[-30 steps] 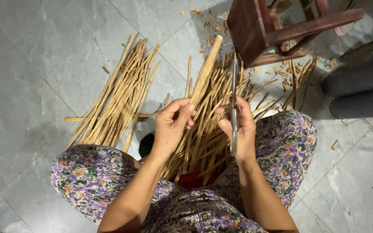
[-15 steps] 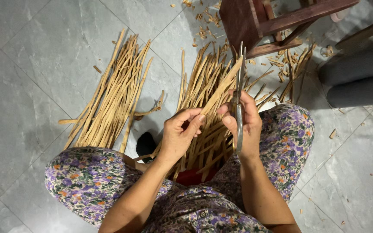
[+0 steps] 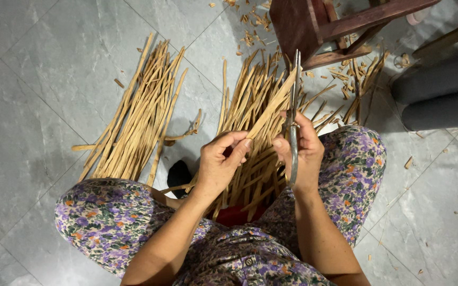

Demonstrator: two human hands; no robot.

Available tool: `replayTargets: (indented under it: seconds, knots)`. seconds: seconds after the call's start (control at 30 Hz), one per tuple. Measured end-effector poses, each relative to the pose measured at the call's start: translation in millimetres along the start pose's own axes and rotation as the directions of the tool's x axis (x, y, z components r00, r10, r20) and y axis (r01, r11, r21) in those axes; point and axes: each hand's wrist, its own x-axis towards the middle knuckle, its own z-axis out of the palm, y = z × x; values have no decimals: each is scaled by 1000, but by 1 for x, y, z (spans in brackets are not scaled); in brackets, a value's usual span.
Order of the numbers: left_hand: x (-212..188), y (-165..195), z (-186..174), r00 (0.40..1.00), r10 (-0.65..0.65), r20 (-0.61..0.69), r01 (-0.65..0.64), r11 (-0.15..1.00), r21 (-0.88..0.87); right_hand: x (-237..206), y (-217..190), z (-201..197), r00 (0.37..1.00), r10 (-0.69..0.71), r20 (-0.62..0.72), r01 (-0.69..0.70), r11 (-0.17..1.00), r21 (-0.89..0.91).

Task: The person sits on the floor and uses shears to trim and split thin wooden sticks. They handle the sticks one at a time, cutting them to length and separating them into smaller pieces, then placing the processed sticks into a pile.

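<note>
I sit on a tiled floor with my knees apart in flowered trousers. My left hand (image 3: 219,161) pinches the near end of a flat tan cane strip (image 3: 271,106) that slants up and to the right. My right hand (image 3: 300,151) grips a thin metal blade (image 3: 294,95) held upright, its edge against the strip, thumb close to my left fingers. Under both hands lies a loose heap of similar strips (image 3: 250,122) between my legs.
A second pile of strips (image 3: 136,114) lies on the floor to the left. A dark red wooden stool (image 3: 314,26) stands at the top, with shavings (image 3: 253,26) scattered around it. Grey cylinders (image 3: 441,95) lie at the right.
The strip has tipped lower and slid toward me, so less of it sticks out beyond the blade. Both hands have stayed close together and the view has shifted slightly.
</note>
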Motion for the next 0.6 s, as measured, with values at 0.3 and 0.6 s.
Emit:
replayTargets:
  seconds: [0.3,0.6]
  knots:
    - [3,-12,0,999,-12,31,14,999,-46,2,2,4,998,45,-38,-41,995,96]
    - [16,-8,-7,999,-28,19,30,994,-106,7,4,7,984,86,-157,-96,994,-55]
